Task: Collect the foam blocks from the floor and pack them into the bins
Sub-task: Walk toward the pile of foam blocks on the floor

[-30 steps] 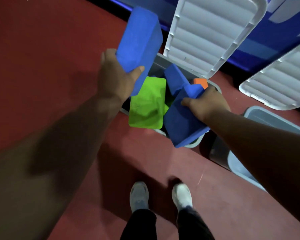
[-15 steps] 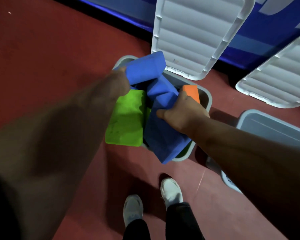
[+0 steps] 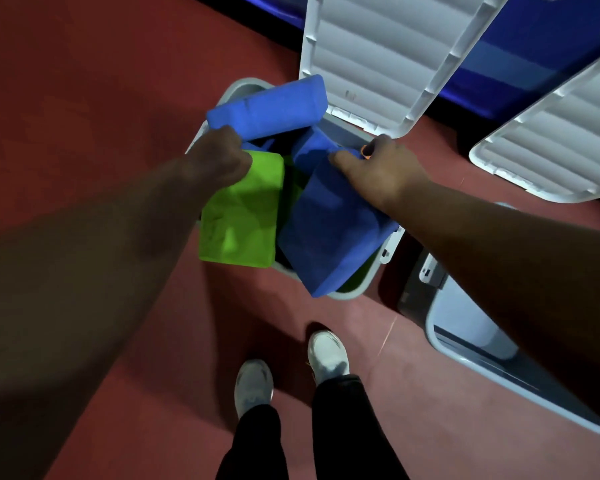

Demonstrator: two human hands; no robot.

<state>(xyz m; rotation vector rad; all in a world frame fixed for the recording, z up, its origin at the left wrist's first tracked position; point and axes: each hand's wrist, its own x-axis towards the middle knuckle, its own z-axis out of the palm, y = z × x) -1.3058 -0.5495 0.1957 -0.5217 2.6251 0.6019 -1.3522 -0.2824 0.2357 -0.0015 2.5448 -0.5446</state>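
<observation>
Hiding behind the right hand (image 3: 378,168), an orange block (image 3: 365,152) is barely seen. The upper blue block (image 3: 271,107) is gripped at its near end by the left hand (image 3: 219,157), above the bin (image 3: 361,289); the leaning blue block (image 3: 329,230) is clasped along its top edge by the right hand.

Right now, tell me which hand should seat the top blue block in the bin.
Left. The left hand grips the top blue block over the bin; the right hand holds the lower blue block beside the green block.
</observation>
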